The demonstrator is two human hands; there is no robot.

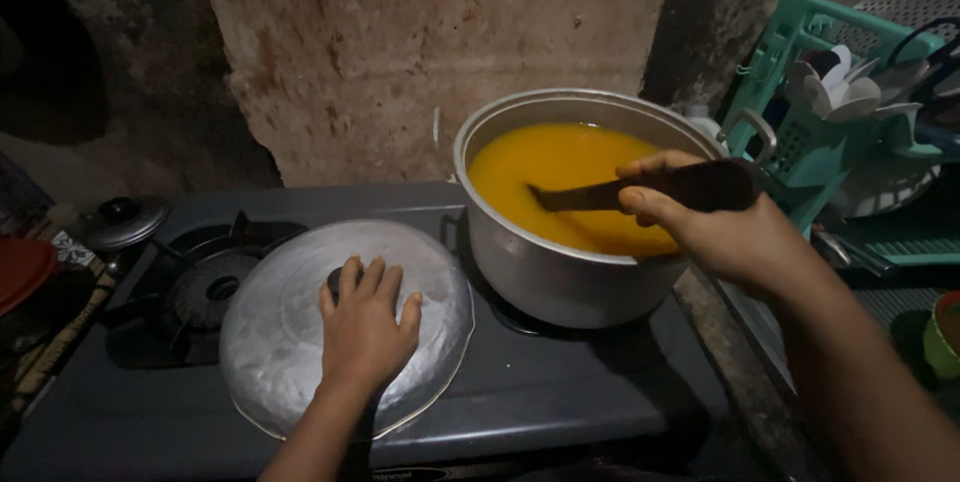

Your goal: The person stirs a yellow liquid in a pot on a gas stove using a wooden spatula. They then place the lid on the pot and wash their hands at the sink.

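A large metal pot [560,277] full of orange-yellow liquid [555,167] stands on the right burner of a dark two-burner stove [560,382]. My right hand [715,227] grips a dark wooden spoon [700,185] whose end dips into the liquid. The pot's round metal lid [275,342] lies flat on the stove between the burners. My left hand [365,327] rests on top of the lid, fingers curled over its dark knob.
The left burner [210,287] is bare. A small lidded metal pot [125,222] and a red plate [20,272] sit at the far left. A teal dish rack [800,132] with spoons and plates stands at the right. A rough wall rises close behind.
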